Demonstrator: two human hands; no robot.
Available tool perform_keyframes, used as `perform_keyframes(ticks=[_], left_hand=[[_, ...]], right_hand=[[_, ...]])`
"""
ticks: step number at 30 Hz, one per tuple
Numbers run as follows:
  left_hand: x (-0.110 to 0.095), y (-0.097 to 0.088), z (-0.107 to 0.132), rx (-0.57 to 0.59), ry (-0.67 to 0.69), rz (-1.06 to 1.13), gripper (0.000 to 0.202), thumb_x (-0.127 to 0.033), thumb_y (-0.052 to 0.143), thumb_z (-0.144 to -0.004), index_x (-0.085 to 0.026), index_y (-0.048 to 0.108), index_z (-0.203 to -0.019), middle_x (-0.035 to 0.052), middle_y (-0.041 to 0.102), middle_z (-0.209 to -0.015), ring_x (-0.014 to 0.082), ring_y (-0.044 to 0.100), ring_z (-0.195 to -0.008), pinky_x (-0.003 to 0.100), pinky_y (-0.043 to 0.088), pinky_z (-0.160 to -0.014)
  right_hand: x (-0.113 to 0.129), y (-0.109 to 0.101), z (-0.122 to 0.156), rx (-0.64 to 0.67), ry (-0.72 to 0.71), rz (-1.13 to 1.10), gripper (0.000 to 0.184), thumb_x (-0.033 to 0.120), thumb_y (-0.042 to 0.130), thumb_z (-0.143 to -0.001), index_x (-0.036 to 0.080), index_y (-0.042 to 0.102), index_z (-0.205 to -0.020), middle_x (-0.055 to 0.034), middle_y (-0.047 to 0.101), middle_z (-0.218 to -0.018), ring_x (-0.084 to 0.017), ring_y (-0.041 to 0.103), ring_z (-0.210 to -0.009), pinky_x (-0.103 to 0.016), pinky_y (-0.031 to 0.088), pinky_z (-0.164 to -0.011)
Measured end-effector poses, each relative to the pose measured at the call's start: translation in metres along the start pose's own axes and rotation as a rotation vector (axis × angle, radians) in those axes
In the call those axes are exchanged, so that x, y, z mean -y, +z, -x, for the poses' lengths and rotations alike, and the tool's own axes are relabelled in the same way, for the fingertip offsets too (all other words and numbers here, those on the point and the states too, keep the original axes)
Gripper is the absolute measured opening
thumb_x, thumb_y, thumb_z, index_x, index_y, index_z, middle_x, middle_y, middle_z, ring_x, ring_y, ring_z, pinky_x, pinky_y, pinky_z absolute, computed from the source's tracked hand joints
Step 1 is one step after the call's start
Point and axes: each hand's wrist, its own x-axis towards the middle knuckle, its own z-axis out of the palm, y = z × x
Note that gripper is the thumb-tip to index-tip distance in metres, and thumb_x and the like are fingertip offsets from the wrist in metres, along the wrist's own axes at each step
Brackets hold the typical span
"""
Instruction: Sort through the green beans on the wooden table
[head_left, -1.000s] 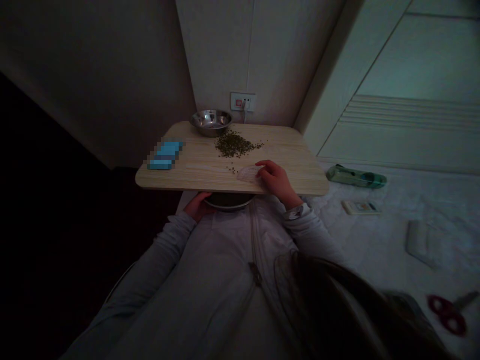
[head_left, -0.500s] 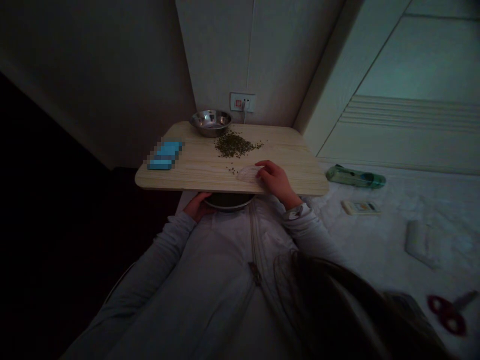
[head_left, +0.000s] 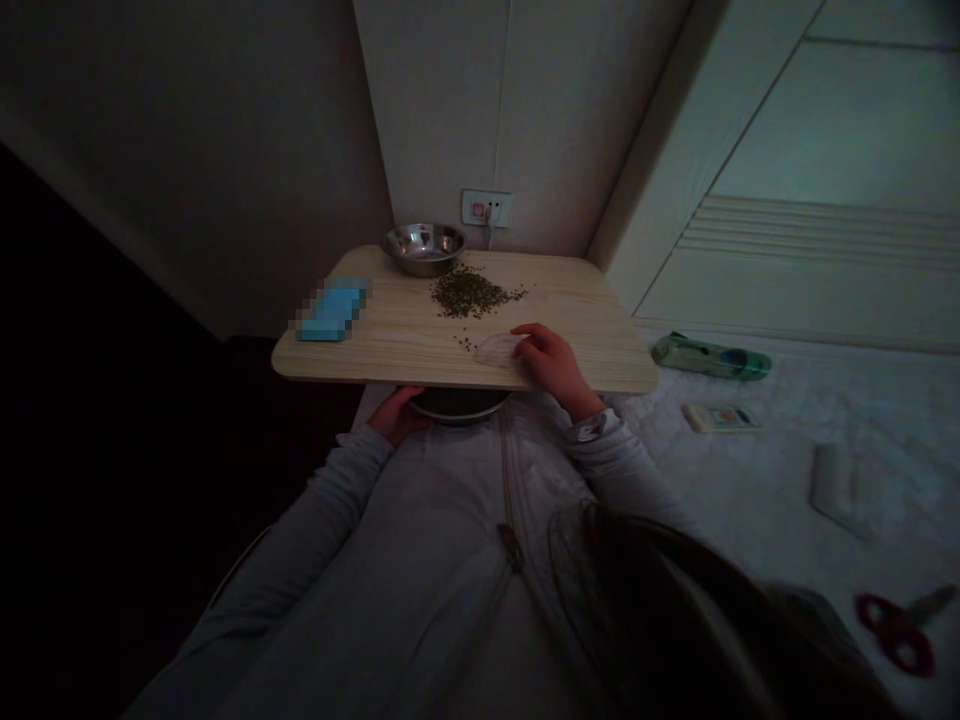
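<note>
My right hand rests on the near part of a small wooden table, its fingers curled over a pale flat card-like piece. A few green beans lie just left of that piece, and a larger pile of green beans sits farther back. My left hand is under the table's near edge, gripping the rim of a dark bowl held below that edge; most of the bowl is hidden. An empty steel bowl stands at the back of the table.
A blue flat object lies on the table's left side. A wall socket is behind the table. On the white bedding to the right lie a green bottle, a small box, a white object and red scissors.
</note>
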Motion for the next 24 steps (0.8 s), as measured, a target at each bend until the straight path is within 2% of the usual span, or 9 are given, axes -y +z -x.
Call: perform_keyframes(ticks=[8,24], left_hand=[[0.0010,-0.0026,-0.0035,0.010,-0.008,-0.007,0.021,-0.018,0.055,-0.065,-0.017,0.058,-0.086,0.0031,0.064,-0.071,0.0154,0.060,-0.059,0.024,0.049,-0.043],[-0.0007,0.0014,0.0003,-0.007,-0.013,0.014,0.013,-0.016,0.053,-0.066,-0.016,0.057,-0.079,0.0013,0.062,-0.067,0.0139,0.058,-0.054,0.024,0.048,-0.041]], right_hand=[[0.0014,-0.0003,0.0005,0.004,-0.003,-0.002,0.030,0.022,0.041,-0.068,0.016,0.058,-0.093,0.0019,0.058,-0.061,-0.011,0.045,-0.053,-0.024,0.035,-0.054],[0.0004,-0.0003,0.0006,0.012,0.001,0.014,0.033,0.023,0.041,-0.068,0.017,0.057,-0.095,0.0016,0.059,-0.062,-0.011,0.045,-0.053,-0.024,0.035,-0.054]])
